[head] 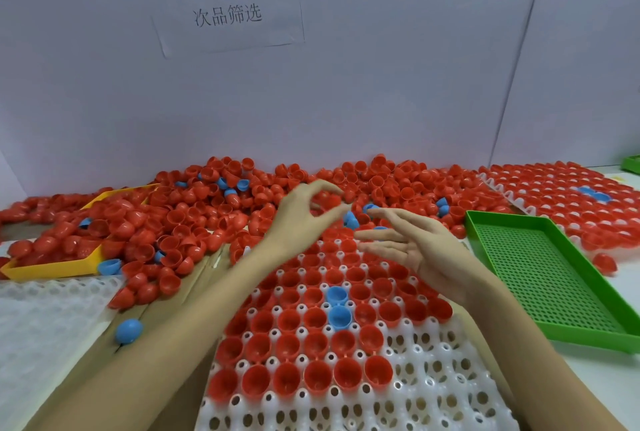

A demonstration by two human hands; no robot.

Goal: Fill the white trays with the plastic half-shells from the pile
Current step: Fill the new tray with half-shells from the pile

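Observation:
A white tray [433,396] lies in front of me. Red half-shells [287,378] sit open side up in its far rows, with two blue half-shells [337,306] among them; the near sockets are bare. The big pile of red half-shells [207,209], with a few blue ones mixed in, stretches along the wall. My left hand [304,212] hovers at the pile's edge, thumb and forefinger curved apart with nothing visible between them. My right hand [412,243] is beside it over the tray's far end, fingers stretched out, fingertips near a blue half-shell [370,208].
A yellow tray [52,269] half buried in shells sits at the left, with a bare white tray [41,319] in front of it. A green perforated tray [540,278] lies at the right, a filled white tray [571,202] behind it. One loose blue shell [128,330] lies by my left forearm.

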